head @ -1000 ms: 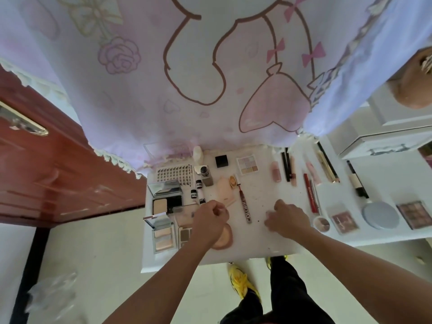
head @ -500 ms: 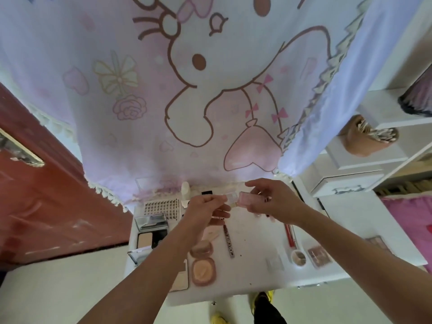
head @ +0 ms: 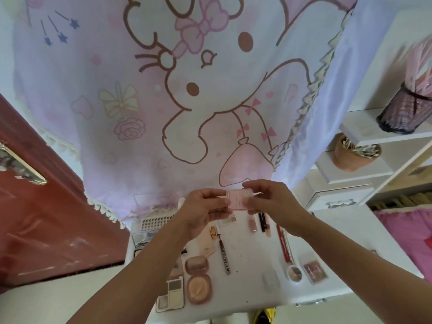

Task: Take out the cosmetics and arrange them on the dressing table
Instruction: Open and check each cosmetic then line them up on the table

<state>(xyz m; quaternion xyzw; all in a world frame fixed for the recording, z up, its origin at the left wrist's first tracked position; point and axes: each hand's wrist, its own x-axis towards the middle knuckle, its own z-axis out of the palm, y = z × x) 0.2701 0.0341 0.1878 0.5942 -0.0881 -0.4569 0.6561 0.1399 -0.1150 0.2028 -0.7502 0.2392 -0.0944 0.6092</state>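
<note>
Pink case point(head: 238, 199) held up over table point(head: 252, 258).
L hand point(head: 203, 208) & R hand point(head: 272, 202) each pinch one side edge, fingers curled.

1. Curtain point(head: 149, 118): soft printed cloth, matt, with a fringed trim along the hem.
2. Door point(head: 46, 230): red-brown wood, glossy, streaked with reflections. Handle point(head: 22, 166): bright polished metal.
3. Dressing table point(head: 252, 258): white top, smooth, faint sheen.
4. Small case point(head: 237, 199): pink plastic, smooth, slightly see-through.
5. Round compact point(head: 199, 289), near the front edge of the dressing table: glossy pink plastic shell, matt powder inside.
6. Pen holder point(head: 406, 113): dark open mesh.
</note>
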